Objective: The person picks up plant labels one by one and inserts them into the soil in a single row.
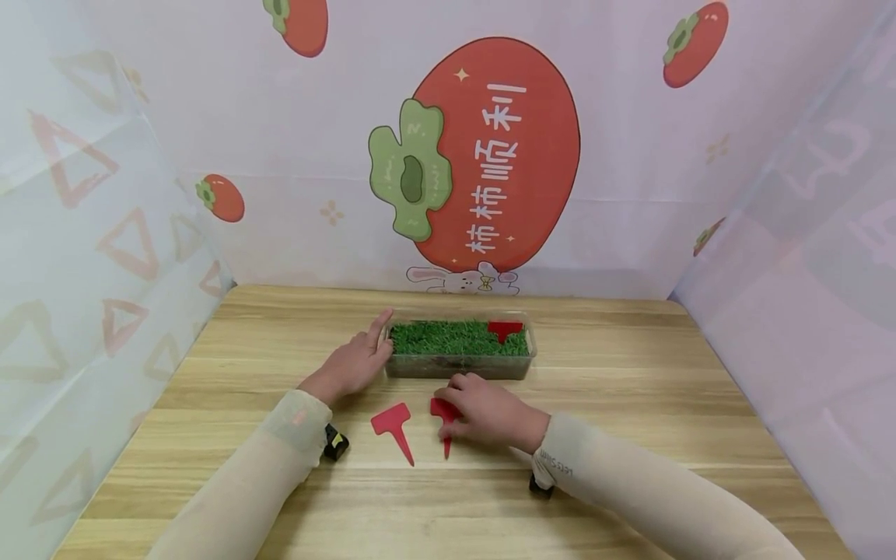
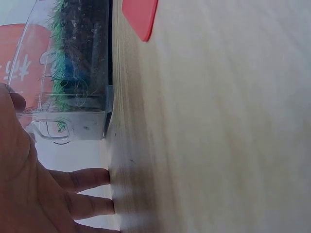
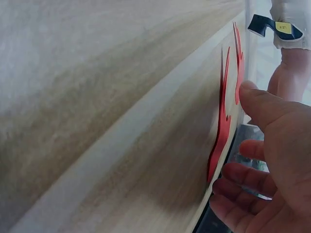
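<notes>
In the head view, my left hand (image 1: 353,362) rests at the left end of a clear plastic box (image 1: 490,369). Its thumb touches the rim in the left wrist view, while the other fingers extend down to the table. Artificial grass (image 1: 441,340) fills the box, and a red T-shaped plant label (image 1: 504,330) stands in it at the right. My right hand (image 1: 493,412) hovers over a second red plant label (image 1: 447,447) lying on the table, partly covering it. From the right wrist, a gap shows between loosely bent fingers and that label (image 3: 221,141). To its left lies a third label (image 1: 394,424).
The wooden table (image 1: 280,334) meets a printed cloth backdrop (image 1: 315,241) behind the box. Cloth side walls flank it left and right. Dark camera mounts (image 1: 336,442) sit under both wrists.
</notes>
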`<action>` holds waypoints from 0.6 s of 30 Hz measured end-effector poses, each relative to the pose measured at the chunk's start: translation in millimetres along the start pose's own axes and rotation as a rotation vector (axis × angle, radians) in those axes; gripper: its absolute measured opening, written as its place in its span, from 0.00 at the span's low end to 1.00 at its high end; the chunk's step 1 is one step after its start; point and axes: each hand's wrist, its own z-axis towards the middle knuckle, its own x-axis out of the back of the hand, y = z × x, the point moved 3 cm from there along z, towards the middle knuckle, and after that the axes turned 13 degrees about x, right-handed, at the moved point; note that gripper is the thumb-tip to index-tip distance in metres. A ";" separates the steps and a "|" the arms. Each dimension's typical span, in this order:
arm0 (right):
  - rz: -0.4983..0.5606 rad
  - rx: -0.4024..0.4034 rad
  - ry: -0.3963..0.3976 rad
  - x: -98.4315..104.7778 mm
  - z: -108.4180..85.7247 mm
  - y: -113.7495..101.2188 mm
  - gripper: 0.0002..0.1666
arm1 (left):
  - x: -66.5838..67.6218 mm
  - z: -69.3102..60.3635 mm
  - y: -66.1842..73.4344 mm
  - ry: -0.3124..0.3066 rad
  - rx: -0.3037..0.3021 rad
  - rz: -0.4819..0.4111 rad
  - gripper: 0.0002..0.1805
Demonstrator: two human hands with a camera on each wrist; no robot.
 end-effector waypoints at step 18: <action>-0.108 0.056 -0.031 -3.2 1.5 -4.7 0.41 | -0.1 0.2 0.7 -0.001 0.003 0.001 0.34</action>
